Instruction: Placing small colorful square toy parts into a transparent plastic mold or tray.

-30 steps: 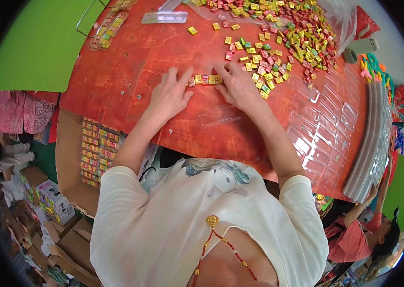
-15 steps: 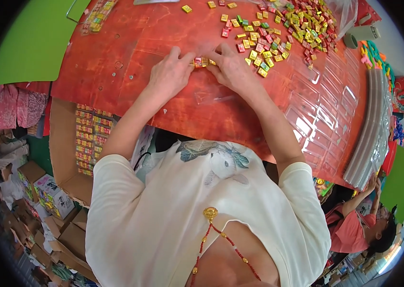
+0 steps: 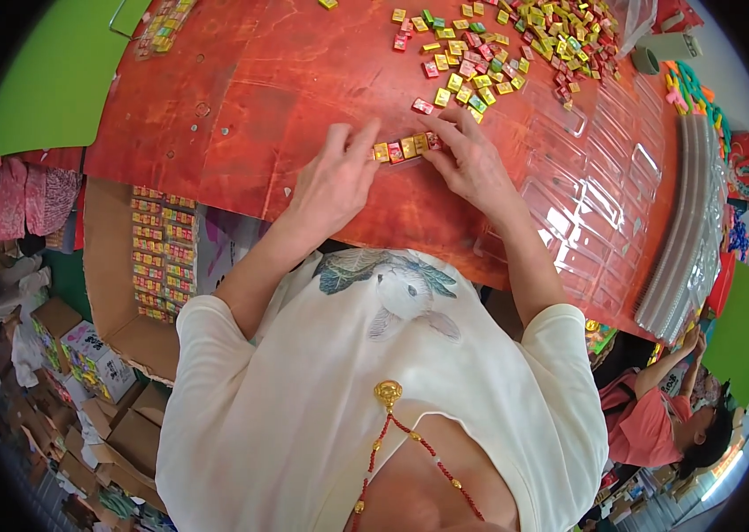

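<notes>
A short row of small gold and red boxes (image 3: 407,146) lies on the red tabletop, with what looks like clear plastic along its near edge. My left hand (image 3: 332,177) has its thumb and fingers closed at the left end of this row. At the other end, the thumb and forefinger of my right hand (image 3: 476,168) pinch around a red box. A loose red box (image 3: 422,105) lies just beyond my right fingertips. Farther off are scattered yellow, red and green boxes (image 3: 454,82), which run into a dense heap (image 3: 569,40) at the far right.
Clear moulded trays (image 3: 600,191) lie to the right, beside a long stack of nested trays (image 3: 683,239). A filled clear pack (image 3: 164,27) sits far left. Below the table's left edge stands a carton (image 3: 113,266) holding packed boxes. Another person (image 3: 658,408) is at the right.
Both hands have come nearer to me and slightly right with the row. They are farther apart now, so more of the row shows between them.
</notes>
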Available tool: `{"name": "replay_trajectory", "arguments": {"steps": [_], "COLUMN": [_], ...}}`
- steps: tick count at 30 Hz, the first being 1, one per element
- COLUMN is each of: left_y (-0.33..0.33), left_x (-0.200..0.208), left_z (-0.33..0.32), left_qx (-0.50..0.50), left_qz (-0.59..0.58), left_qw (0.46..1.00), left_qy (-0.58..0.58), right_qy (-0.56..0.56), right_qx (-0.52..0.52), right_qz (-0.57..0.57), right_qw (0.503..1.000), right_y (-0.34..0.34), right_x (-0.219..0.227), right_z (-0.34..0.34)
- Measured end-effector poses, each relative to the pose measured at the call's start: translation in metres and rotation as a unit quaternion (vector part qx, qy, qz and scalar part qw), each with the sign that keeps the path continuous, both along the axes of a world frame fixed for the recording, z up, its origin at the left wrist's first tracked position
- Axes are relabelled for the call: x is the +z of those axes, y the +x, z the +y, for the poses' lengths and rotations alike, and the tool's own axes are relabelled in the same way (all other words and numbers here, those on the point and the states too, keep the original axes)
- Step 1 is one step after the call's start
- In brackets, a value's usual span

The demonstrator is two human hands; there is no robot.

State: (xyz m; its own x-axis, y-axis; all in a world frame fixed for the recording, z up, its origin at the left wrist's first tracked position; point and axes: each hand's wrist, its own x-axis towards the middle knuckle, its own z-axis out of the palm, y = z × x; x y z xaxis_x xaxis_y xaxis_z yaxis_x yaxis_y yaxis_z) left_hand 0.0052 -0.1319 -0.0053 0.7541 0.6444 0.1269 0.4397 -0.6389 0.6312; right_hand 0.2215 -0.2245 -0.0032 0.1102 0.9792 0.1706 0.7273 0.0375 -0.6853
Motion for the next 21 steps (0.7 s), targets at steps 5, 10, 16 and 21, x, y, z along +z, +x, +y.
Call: {"name": "replay_trajectory", "arguments": {"steps": [5, 10, 16, 21], "left_y": [-0.013, 0.001, -0.002, -0.004], "left_x": [-0.020, -0.033, -0.039, -0.037], "left_z": [-0.002, -0.018, -0.018, -0.016], "left_qx": [0.024, -0.010, -0.035, -0.042], "left_qz": [-0.019, 0.087, 0.091, 0.082], "left_qw": [0.993, 0.988, 0.983, 0.988], "left_qy": [0.111, 0.124, 0.155, 0.125], "right_qy": [0.006, 0.030, 0.012, 0.018], "right_qx": [0.001, 0.019, 0.017, 0.028], "right_qz": [-0.046, -0.099, -0.110, -0.111], "right_qw": [0.999, 0.994, 0.994, 0.993], "right_y": [0.002, -0.001, -0.005, -0.010], "right_x": [-0.010, -0.015, -0.012, -0.008], "right_z": [-0.004, 0.002, 0.001, -0.002]}}
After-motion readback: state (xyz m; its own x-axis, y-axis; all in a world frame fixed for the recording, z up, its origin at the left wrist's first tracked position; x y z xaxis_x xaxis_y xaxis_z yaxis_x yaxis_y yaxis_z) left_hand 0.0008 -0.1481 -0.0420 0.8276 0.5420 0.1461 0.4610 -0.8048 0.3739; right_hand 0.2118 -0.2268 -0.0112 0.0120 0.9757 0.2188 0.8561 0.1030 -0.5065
